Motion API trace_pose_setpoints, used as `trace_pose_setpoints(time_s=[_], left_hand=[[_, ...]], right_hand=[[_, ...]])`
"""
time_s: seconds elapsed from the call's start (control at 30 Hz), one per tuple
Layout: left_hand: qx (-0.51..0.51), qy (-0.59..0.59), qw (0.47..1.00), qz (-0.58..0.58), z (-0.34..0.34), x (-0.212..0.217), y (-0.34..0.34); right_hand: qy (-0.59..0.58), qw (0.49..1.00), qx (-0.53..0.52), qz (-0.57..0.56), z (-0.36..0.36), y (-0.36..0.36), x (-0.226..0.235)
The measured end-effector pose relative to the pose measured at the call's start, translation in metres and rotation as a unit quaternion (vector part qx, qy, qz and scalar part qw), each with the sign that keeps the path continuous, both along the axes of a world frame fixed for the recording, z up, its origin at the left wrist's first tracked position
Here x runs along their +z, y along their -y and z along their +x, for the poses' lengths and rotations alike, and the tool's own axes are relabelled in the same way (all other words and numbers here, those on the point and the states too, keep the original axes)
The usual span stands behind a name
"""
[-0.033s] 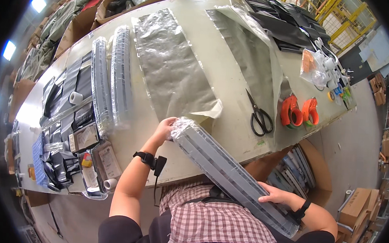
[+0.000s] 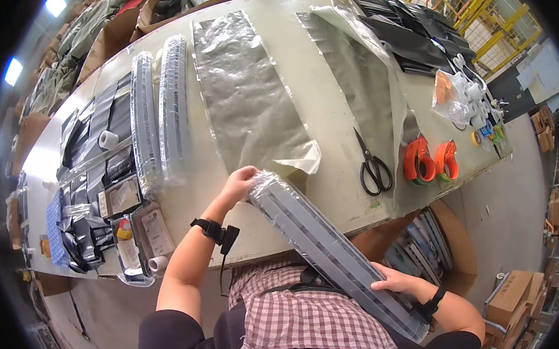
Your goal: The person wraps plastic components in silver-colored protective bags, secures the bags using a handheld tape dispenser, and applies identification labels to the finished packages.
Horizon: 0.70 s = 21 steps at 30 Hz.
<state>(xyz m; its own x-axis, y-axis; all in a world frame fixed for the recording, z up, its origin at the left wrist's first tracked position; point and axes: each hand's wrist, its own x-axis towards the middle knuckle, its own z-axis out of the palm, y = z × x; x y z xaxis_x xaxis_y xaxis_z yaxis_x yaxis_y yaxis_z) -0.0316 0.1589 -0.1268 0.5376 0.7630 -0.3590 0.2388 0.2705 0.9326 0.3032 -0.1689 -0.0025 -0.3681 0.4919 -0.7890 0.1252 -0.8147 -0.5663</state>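
1 wrapped bundle (image 2: 332,247) held, left hand (image 2: 239,182) farther, right hand (image 2: 393,280) nearer

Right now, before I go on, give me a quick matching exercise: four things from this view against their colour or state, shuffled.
1. Scissors
2. Plastic-wrapped grey bundle
3. Tape dispensers
4. Apron

A. held by left fingers and right fingers
B. checked
C. black
D. orange

Pairs: 1-C, 2-A, 3-D, 4-B
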Motion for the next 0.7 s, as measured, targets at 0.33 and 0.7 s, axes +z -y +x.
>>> trace_pose_setpoints(time_s=[0.33, 0.7], left_hand=[[0.122, -0.246, 0.647, 0.711, 0.007, 0.02, 0.059], [0.19, -0.337, 0.868, 0.312, 0.032, 0.027, -0.061]], right_hand=[[-0.097, 0.989, -0.082, -0.081, -0.004, -0.019, -0.018], [0.138, 0.944, 0.077, 0.289, -0.092, -0.255, -0.074]])
